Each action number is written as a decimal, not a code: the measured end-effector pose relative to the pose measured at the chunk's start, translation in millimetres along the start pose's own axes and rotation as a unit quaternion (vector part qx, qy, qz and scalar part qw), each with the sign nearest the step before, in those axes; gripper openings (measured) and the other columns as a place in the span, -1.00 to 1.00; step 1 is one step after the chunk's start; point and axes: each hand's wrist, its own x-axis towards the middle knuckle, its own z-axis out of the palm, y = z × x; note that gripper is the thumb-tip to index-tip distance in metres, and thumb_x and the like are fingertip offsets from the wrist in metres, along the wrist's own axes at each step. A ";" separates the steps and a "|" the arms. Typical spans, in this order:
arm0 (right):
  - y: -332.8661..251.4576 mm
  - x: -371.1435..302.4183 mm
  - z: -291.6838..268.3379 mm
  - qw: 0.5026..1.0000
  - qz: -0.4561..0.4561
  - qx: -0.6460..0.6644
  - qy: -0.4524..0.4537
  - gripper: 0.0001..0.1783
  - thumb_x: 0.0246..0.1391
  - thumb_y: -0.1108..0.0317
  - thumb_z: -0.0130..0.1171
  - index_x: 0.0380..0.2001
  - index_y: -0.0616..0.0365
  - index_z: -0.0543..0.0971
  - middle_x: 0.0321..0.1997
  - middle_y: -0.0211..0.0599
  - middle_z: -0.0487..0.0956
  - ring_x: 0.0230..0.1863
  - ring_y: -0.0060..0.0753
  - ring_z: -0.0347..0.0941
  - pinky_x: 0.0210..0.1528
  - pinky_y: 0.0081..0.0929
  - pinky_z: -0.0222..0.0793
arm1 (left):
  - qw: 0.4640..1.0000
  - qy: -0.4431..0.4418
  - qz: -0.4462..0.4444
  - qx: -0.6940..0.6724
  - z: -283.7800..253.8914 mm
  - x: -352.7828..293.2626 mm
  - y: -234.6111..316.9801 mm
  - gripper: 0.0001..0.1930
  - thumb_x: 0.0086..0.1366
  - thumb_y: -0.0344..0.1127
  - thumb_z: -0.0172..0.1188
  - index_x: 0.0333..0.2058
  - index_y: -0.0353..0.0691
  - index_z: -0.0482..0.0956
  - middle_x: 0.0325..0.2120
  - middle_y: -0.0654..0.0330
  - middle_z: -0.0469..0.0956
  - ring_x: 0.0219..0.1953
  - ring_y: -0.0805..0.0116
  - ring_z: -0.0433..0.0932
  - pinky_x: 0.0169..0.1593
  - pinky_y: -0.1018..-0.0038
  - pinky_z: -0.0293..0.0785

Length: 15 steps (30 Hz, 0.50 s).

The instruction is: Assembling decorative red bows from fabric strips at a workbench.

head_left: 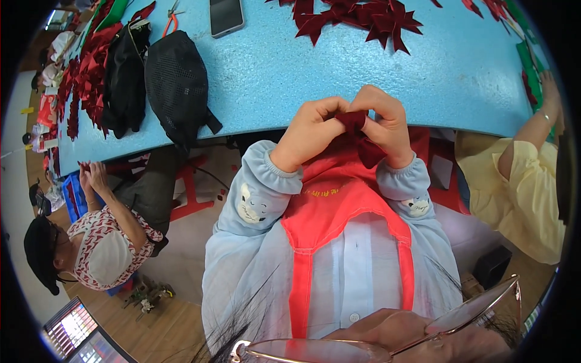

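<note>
A piece of dark red velvet ribbon (370, 152) is pinched between my two hands, just off the near edge of the blue table. My left hand (310, 132) grips it from the left, with thumb and bent forefinger closed on the cloth. From the other side my right hand (387, 124) closes on the same ribbon, fingers curled and thumb pressed against it. A loose end hangs below my right thumb, over my red apron (339, 199). The fold between the fingertips is partly hidden.
Dark red ribbon bows (369, 21) lie in a pile on the blue table (423, 85) ahead. To the left are a black mesh bag (175, 85), red-handled pliers (171, 24), more bows (91, 78) and a phone (227, 17). People sit on both sides, one in yellow (520, 175).
</note>
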 end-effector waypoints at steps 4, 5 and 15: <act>-5.6 2.0 -4.5 0.999 0.034 0.005 -0.025 -0.93 -0.18 0.47 0.15 -0.52 0.20 0.52 -0.56 -0.39 0.40 -0.51 -0.50 0.27 -0.43 -0.61 0.16 | 0.993 -0.010 0.054 0.108 6.6 0.2 -5.0 -0.82 0.15 -0.48 0.00 -0.25 -0.35 0.46 -0.36 0.30 0.48 -0.29 0.59 0.40 -0.18 0.65 0.33; -5.8 2.4 -6.1 0.998 0.038 -0.007 -0.047 -0.91 -0.17 0.48 0.14 -0.49 0.20 0.52 -0.53 -0.39 0.41 -0.48 -0.50 0.29 -0.41 -0.61 0.17 | 0.992 -0.001 0.059 0.114 8.4 0.2 -3.5 -0.81 0.14 -0.48 -0.01 -0.26 -0.34 0.47 -0.41 0.28 0.49 -0.33 0.57 0.40 -0.22 0.63 0.34; 9.9 -14.7 -38.5 0.965 0.068 0.238 0.091 -0.62 -0.08 0.53 0.04 -0.11 0.27 0.36 -0.20 -0.35 0.42 -0.22 -0.55 0.34 -0.18 -0.61 0.26 | 0.979 0.155 0.007 -0.132 1.9 5.0 -2.2 -0.80 0.19 -0.47 -0.09 -0.26 -0.33 0.50 -0.48 0.24 0.50 -0.48 0.58 0.38 -0.39 0.63 0.33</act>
